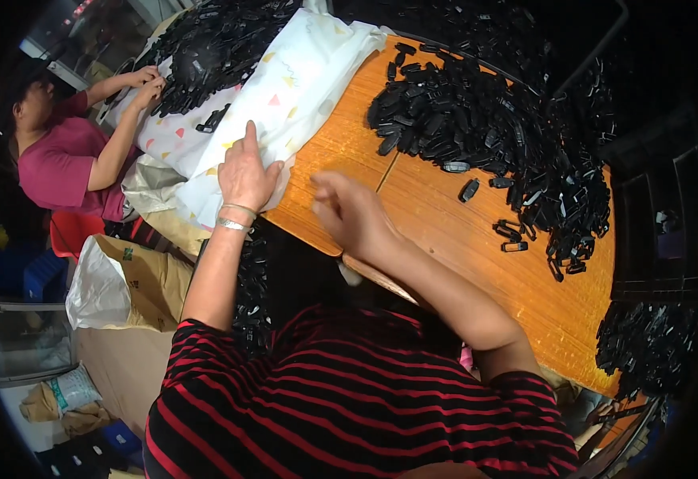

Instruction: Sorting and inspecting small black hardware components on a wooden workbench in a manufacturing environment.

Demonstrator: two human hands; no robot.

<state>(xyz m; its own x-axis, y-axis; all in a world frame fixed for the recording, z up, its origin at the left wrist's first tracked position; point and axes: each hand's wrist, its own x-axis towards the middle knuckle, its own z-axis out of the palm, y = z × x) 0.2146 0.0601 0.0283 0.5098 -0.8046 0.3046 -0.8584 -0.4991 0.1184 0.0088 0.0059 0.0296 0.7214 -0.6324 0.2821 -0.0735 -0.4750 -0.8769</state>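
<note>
My left hand (245,174) lies on a white sheet (289,88) with small pink and yellow shapes; its index finger is stretched out and the thumb stands apart. My right hand (353,211) is over the near edge of the orange wooden table (461,279), to the right of the sheet. Its fingers are bent and smeared by motion, so whether it holds anything does not show. Beyond it, a heap of small black plastic parts (461,112) spreads over the table. A few single black parts (469,190) lie closer to me.
At the left a person in a maroon top (69,164) handles parts beside another black heap (205,60). An open brown paper sack with a white lining (141,283) stands near my left arm. More black parts (648,347) are piled past the table's right edge.
</note>
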